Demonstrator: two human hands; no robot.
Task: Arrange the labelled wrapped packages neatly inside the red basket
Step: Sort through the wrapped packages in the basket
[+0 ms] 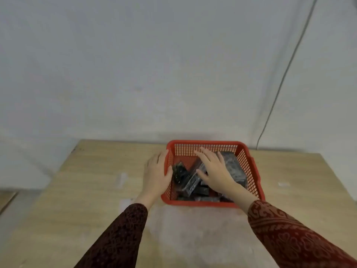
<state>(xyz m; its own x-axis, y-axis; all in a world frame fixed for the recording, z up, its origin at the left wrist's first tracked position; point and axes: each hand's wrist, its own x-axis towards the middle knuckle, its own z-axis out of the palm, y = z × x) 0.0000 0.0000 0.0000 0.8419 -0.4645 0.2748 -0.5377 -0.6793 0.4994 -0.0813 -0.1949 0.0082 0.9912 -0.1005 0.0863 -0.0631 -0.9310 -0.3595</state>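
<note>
A red plastic mesh basket (pixel 249 167) stands on the wooden table, near its far edge. Inside lie several dark packages in clear wrap (pixel 190 182), some flat and one tilted across the middle. My left hand (pixel 156 171) rests flat against the outside of the basket's left wall, thumb at the rim. My right hand (pixel 214 169) is inside the basket, fingers spread, lying on top of the packages; whether it grips one is not visible. Packages under that hand are partly hidden.
The wooden table (pixel 87 190) reaches left and right of the basket. A pale wall stands close behind it, with a thin dark cable (pixel 278 93) running down at the right. A small white scrap (pixel 284 183) lies on the table to the right.
</note>
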